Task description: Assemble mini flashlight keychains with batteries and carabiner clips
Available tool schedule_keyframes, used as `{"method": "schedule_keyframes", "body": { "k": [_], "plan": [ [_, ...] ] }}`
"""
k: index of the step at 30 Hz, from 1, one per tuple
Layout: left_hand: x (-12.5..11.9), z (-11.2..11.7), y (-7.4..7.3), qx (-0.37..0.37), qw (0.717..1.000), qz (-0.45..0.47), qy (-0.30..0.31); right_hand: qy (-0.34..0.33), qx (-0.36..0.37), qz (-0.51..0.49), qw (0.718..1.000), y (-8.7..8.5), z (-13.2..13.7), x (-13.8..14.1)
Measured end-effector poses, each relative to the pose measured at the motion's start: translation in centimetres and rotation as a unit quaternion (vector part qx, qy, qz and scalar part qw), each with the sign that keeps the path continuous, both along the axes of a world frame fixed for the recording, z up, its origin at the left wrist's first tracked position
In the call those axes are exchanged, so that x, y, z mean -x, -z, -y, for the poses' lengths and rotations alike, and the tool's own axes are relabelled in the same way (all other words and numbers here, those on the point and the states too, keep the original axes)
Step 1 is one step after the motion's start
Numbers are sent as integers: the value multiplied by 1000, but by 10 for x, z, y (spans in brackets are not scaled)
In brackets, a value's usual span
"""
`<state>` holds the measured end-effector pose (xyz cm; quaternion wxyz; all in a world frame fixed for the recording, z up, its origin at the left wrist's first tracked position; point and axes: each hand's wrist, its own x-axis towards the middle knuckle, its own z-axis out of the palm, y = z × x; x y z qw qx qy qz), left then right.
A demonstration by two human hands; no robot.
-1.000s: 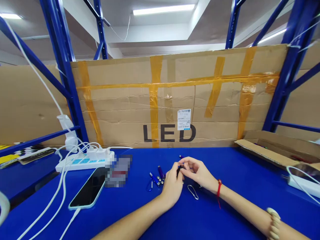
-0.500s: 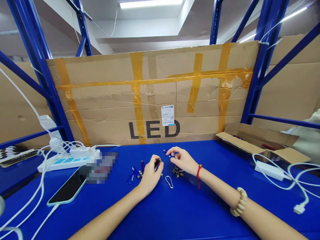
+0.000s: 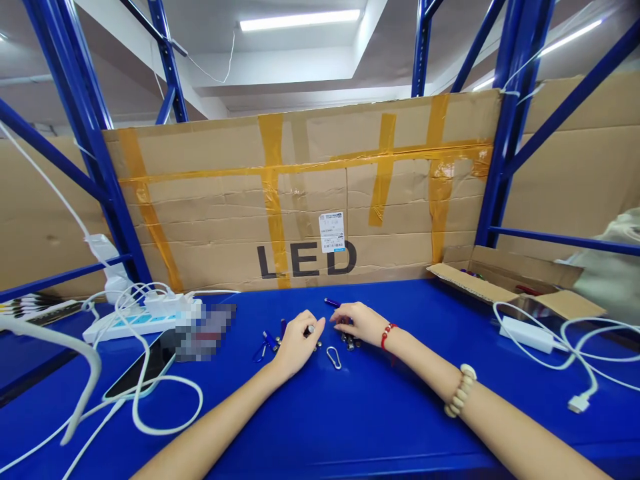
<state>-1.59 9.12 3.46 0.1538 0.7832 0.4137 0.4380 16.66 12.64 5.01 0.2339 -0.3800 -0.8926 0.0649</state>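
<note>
My left hand (image 3: 296, 343) is closed round a small dark cylinder with a silver tip, a mini flashlight (image 3: 309, 329). My right hand (image 3: 361, 321) rests on the blue table with fingers curled over a cluster of small metal parts (image 3: 349, 342); whether it holds any I cannot tell. A purple mini flashlight (image 3: 331, 303) lies just behind the right hand. More small blue flashlights with clips (image 3: 269, 341) lie left of the left hand. A silver carabiner (image 3: 333, 357) lies between my wrists.
A taped cardboard sheet marked LED (image 3: 305, 200) walls the back. At left lie a power strip (image 3: 145, 319), a phone (image 3: 145, 363) and white cables (image 3: 165, 413). An open cardboard box (image 3: 515, 283) and a white charger with cable (image 3: 525, 333) are at right. Blue rack posts stand on both sides.
The hands, joined on the small flashlight a second ago, have separated. The right hand went to the parts on the table; the left keeps the flashlight. The view shifted right, and a white cable has swung in at left.
</note>
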Motion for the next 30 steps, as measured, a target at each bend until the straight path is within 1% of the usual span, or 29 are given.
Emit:
{"method": "schedule_keyframes", "body": {
  "k": [2,5,9,12,17,22,24,28,30],
  "plan": [
    [5,-4,-1,-18,1000,0,-12,5,-1,5,1000,-1,-1,-1],
    [14,-9,-4,-37,998,-8,-45,18,-11,13,1000,-1,-2,-2],
    [24,-9,-11,-65,991,-78,-91,28,-29,34,999,-1,0,-2],
    [30,-4,-19,-90,984,-124,-95,26,-36,47,998,-3,3,-1],
    [35,2,-31,-150,968,-179,-97,6,-51,23,998,-5,6,2],
    [37,-1,-32,-189,945,-235,-128,-5,-20,34,999,-1,2,2],
    [38,-2,-31,-207,935,-250,-140,1,-23,37,999,-1,0,0],
    [41,-5,-32,-249,922,-240,-175,29,-21,56,998,-4,2,-2],
    [45,-7,-32,-270,917,-233,-177,46,-23,68,996,-6,6,-1]
  ]
}}
